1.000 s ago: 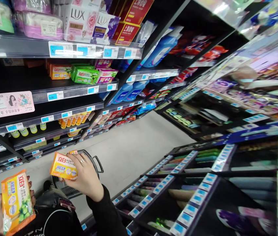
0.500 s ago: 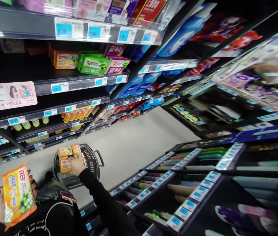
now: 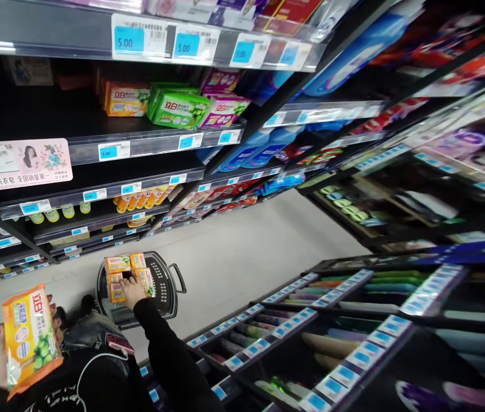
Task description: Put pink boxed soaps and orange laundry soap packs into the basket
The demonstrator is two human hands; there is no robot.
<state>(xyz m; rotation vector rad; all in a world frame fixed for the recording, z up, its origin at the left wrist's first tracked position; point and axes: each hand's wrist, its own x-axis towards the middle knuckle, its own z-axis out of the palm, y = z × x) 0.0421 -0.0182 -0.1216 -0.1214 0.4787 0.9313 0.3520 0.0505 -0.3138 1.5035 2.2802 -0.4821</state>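
At the lower left, my left hand (image 3: pixel 0 360) is closed around an orange and yellow pack of laundry soap (image 3: pixel 31 337), its printed front facing up. My right hand (image 3: pixel 133 292) reaches down into a black shopping basket (image 3: pixel 160 289) on the floor. Several similar orange soap packs (image 3: pixel 117 263) lie in its left part. The right fingers are bent over a soap pack (image 3: pixel 144 280) there, beside a dark gap between packs; the fingertips are partly hidden.
Shelves with price tags line the left; one holds orange, green (image 3: pixel 180 109) and purple soap packs (image 3: pixel 223 110). Blue bottles (image 3: pixel 242 150) stand farther along. Tagged racks (image 3: pixel 345 372) run along the right. A phone (image 3: pixel 119 344) with a white cable lies at my waist.
The view has shifted slightly, so the shelves sit a little farther right. My right hand has moved slightly among the packs in the basket. My left hand keeps the soap pack.
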